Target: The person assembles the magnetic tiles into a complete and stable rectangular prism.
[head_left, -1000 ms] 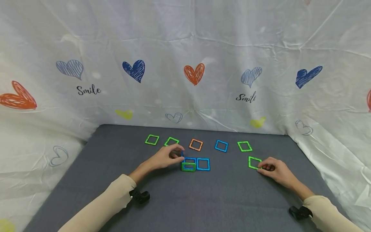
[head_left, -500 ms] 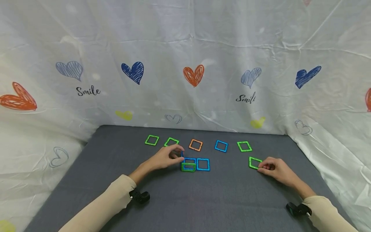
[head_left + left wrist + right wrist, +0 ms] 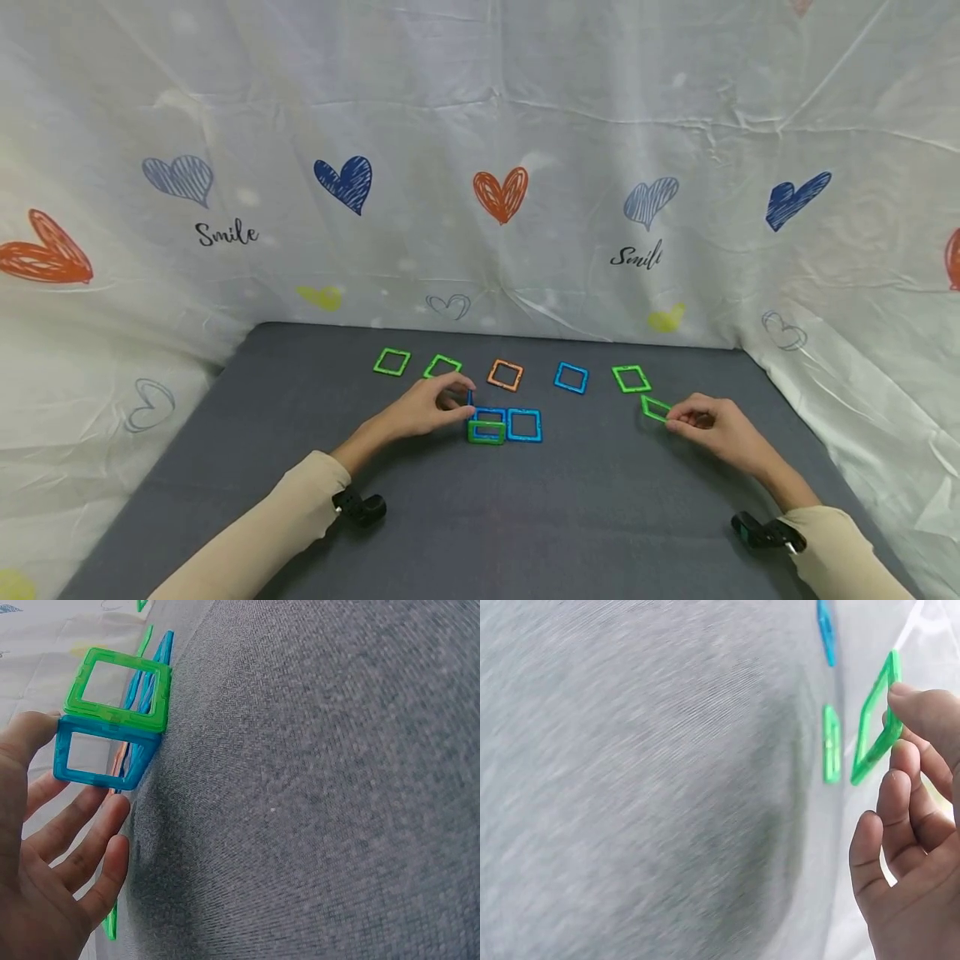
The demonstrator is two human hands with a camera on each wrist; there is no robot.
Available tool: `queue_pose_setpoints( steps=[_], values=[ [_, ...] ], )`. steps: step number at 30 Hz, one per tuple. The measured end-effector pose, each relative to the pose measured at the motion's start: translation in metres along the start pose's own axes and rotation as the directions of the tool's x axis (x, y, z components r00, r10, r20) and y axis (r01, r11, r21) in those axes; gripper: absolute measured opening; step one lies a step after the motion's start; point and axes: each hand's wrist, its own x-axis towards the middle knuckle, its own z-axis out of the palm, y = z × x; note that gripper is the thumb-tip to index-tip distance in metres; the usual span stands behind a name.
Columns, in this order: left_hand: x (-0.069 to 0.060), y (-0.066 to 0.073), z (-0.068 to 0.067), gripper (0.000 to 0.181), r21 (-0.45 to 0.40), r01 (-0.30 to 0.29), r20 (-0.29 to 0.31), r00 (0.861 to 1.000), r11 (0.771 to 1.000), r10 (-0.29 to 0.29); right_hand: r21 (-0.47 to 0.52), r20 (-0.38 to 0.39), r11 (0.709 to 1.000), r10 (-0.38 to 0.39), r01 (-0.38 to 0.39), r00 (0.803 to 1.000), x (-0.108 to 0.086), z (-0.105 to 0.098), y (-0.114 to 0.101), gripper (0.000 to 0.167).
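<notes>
My left hand (image 3: 429, 408) pinches an upright blue square frame (image 3: 99, 782) between thumb and fingers. Joined to it at a corner stands an upright green square frame (image 3: 118, 718), and a blue square (image 3: 491, 412) lies flat behind that. Another blue square (image 3: 524, 439) lies flat just to the right. My right hand (image 3: 716, 427) pinches a green square frame (image 3: 656, 408) by its near right edge; in the right wrist view this frame (image 3: 862, 731) is tilted and raised off the table.
Across the back of the grey table (image 3: 480, 517) lie flat squares: green (image 3: 392, 372), green (image 3: 444, 360), orange (image 3: 506, 386), blue (image 3: 572, 388) and green (image 3: 632, 388). A white cloth (image 3: 420, 250) printed with hearts hangs behind and at the sides.
The green square in my right hand has risen off the table and tilted, with the hand moving slightly up and away. My left hand keeps its grip and has hardly moved.
</notes>
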Motion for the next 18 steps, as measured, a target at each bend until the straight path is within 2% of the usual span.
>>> queue_pose_setpoints(
  steps=[7,18],
  values=[
    [0.002,0.0,0.0,0.042,-0.001,0.011,0.009,1.0,1.0,-0.011,0.029,0.016,0.999,-0.034,0.034,0.999,0.014,0.0,-0.012,0.015],
    [0.002,0.0,0.0,0.041,0.003,0.016,0.012,1.0,1.0,-0.016,0.07,0.066,0.994,-0.088,0.083,0.994,0.033,0.011,-0.025,0.01]
  ],
)
